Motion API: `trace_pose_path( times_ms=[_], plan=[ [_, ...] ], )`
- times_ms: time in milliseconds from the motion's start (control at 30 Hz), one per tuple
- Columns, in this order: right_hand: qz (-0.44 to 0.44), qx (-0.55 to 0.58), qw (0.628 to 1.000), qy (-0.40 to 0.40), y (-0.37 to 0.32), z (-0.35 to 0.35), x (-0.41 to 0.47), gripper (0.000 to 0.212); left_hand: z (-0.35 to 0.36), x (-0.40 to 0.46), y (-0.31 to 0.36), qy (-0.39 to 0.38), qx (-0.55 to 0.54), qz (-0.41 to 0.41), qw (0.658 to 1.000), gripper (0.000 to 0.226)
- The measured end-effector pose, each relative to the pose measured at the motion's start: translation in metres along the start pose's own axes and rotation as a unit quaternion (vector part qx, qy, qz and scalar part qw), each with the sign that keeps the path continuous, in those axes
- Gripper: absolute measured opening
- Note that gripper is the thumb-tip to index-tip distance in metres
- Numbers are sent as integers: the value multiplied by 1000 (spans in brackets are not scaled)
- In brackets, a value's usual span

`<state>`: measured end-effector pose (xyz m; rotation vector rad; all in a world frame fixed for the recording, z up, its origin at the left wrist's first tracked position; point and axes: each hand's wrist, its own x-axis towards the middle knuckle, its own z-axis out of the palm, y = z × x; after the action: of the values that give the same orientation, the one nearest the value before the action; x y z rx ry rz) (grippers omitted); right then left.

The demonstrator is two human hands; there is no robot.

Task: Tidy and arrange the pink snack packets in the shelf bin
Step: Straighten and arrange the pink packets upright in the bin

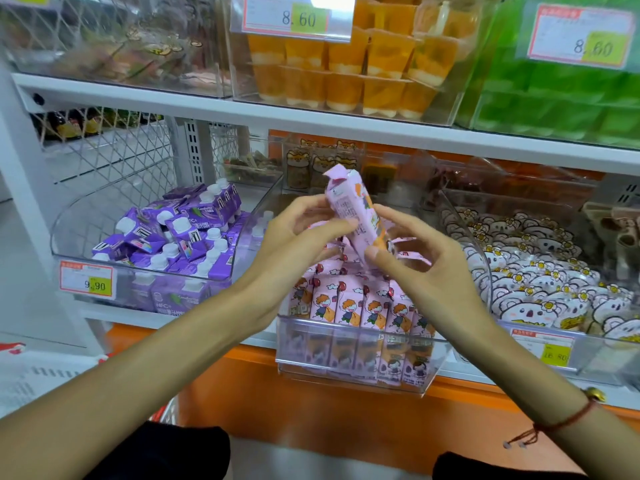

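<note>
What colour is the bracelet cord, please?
Reddish-brown bracelet cord, on the right wrist; head view.

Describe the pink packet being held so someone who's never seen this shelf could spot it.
Find the clear bin of pink packets on the lower shelf, between purple cartons and white bear-shaped snacks. Above its upright row, the held packet is the only one lifted clear, tilted, pinched between both hands.

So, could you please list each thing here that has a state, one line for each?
Left hand: closed on the held pink packet.
Right hand: fingertips pinching the same packet.
Held pink packet: lifted above the bin, tilted.
Front row of pink packets: upright, side by side.
Clear bin: open on top, nearly full.
Purple cartons: piled loosely in their tray.
</note>
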<state>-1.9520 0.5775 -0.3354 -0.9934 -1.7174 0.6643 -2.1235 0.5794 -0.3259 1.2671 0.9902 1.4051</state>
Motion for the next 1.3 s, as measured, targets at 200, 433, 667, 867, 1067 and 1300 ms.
trace_pose_path(
  times_ms=[200, 433, 667, 867, 1067, 1300],
  plan=[
    [-78, -87, 993, -1, 3, 2, 2, 46, -9, 4, 7, 30, 53, 65, 996, 28],
    [-15, -205, 977, -53, 26, 9, 12, 52, -31, 33, 8, 95, 130, 202, 966, 20],
    [-49, -341, 920, -186, 41, 15, 9, 56, -29, 71, -8, -44, 368, 163, 915, 24],
    [-61, -338, 920, -189, 43, 14, 8, 54, -32, 101, 12, -107, 634, 185, 743, 39],
    [-63, -323, 926, -187, 43, 13, 7, 52, -21, 125, 4, -176, 668, 166, 704, 41],
    [-64, -315, 928, -186, 45, 14, 7, 53, -7, 136, -17, -244, 763, 149, 580, 34]
  ],
)
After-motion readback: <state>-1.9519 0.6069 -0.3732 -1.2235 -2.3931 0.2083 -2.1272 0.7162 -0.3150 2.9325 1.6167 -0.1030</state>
